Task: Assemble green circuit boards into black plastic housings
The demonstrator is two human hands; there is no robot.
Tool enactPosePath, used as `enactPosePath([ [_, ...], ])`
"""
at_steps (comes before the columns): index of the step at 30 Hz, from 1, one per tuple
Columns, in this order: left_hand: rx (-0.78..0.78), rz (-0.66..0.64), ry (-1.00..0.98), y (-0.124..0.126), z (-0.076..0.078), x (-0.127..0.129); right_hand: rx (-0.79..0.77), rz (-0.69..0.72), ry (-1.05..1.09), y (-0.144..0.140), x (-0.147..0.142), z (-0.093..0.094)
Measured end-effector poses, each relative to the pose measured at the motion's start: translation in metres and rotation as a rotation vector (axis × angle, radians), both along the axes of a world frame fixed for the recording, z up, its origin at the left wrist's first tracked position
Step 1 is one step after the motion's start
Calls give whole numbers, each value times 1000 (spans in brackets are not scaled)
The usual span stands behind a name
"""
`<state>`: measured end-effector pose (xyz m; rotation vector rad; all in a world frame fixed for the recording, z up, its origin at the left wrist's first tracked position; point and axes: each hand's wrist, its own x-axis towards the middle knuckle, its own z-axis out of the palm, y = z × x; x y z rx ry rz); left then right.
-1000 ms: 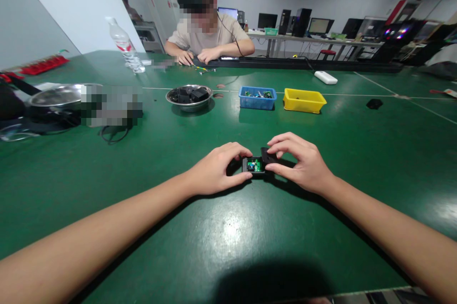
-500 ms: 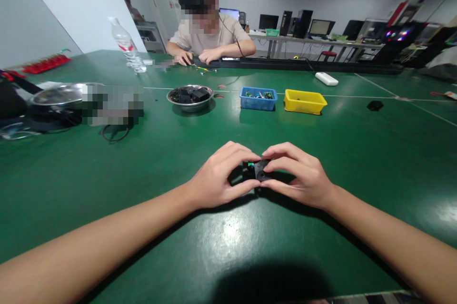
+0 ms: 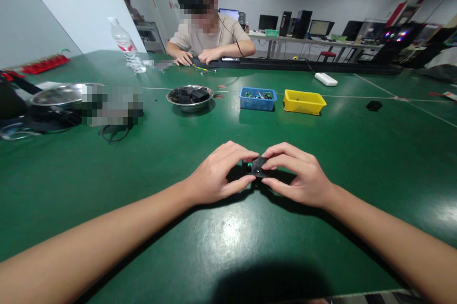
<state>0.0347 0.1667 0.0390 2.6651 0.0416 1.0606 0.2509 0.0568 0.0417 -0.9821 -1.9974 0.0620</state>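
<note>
Between my two hands, just above the green table (image 3: 228, 251), is a small black plastic case (image 3: 257, 169) with a round hole in its face and a bit of green circuit board showing at its left end. My left hand (image 3: 223, 171) pinches it from the left, thumb below and fingers above. From the right, my right hand (image 3: 300, 173) grips it too, with a finger across its face and the thumb at the lower edge. The fingertips partly cover the case.
Beyond my hands stand a metal bowl (image 3: 190, 106) of black parts, a blue bin (image 3: 257, 102) with small circuit pieces and a yellow bin (image 3: 304, 104). A black piece (image 3: 374, 105) lies right. A plastic bottle (image 3: 126, 47) stands far left. Another person (image 3: 210, 37) works opposite.
The black case has shifted slightly left and turned a little in my fingers. Both hands keep their grip, and less green shows at its left end.
</note>
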Motion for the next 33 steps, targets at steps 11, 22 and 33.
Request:
enactPosePath([
  [11,4,-18,-68,-8,2,1,-2,-57,-31,-3,-8,0],
  [22,-18,5,-90,-9,1,-1,-113,-23,124,-9,-14,0],
  [33,-86,-65,-116,-11,-7,3,-308,-126,394,-8,-19,-3],
])
